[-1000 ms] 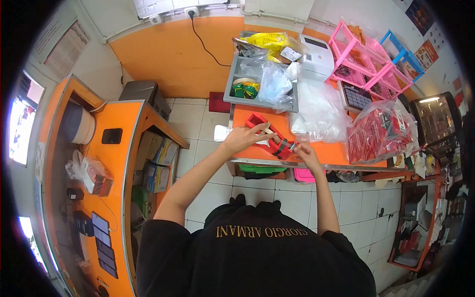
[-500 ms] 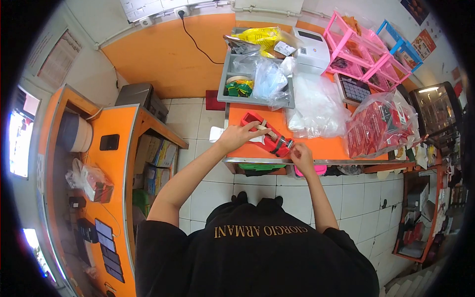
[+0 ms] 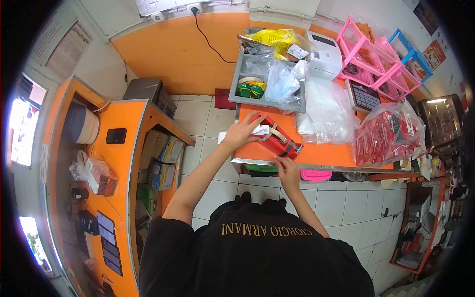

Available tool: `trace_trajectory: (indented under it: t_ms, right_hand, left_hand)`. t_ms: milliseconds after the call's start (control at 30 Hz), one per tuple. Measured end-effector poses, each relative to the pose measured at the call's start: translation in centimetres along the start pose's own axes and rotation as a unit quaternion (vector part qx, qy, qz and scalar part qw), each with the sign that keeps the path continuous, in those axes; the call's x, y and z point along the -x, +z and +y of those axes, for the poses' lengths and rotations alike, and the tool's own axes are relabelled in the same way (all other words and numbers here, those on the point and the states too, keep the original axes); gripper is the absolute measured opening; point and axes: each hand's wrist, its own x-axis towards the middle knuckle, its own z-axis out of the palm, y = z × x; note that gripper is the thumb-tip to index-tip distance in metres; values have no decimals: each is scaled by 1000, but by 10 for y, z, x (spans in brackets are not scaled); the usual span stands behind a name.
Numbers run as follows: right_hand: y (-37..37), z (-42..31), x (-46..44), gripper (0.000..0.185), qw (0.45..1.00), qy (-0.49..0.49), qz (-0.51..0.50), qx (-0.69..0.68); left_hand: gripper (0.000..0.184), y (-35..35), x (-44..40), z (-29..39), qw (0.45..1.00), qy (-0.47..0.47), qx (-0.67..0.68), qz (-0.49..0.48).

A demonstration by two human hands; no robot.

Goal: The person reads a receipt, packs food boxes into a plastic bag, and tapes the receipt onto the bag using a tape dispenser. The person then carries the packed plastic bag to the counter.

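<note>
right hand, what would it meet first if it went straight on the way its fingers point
Likely the red tape dispenser, just ahead of the right hand, though depth at the table edge is unclear.

A red plastic tape dispenser (image 3: pixel 270 144) with a ring-shaped beige roll (image 3: pixel 281 135) contrasts with the flat orange surface (image 3: pixel 321 151). A divided plastic tray (image 3: pixel 267 103) is grey; a black fabric shirt (image 3: pixel 257 262) has gold lettering (image 3: pixel 267 229).

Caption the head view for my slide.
Left hand on a red tape dispenser, right hand at the front edge of the orange table.
</note>
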Motion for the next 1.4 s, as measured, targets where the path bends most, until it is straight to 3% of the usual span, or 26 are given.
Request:
trace_trajectory:
  t_ms: [267,367,433,867,1033,1400]
  right_hand:
    - [55,-6,-53,16,997,-75,1,20]
    - [67,1,-57,21,985,-156,54,48]
    - [66,-5,-57,31,993,-4,-5,120]
    - [73,-24,-69,43,969,-17,60,240]
    - [71,-28,-69,44,958,27,16,287]
    - [72,-24,-67,42,963,34,23,267]
  left_hand:
    - [81,12,3,-15,999,-11,36,9]
    - [80,15,5,-19,998,7,60,32]
    - [79,14,5,-18,997,5,73,22]
    - [78,4,7,-14,997,-1,76,0]
    - [80,-3,4,-18,995,28,94,-19]
    - [75,2,2,-15,1000,11,9,-4]
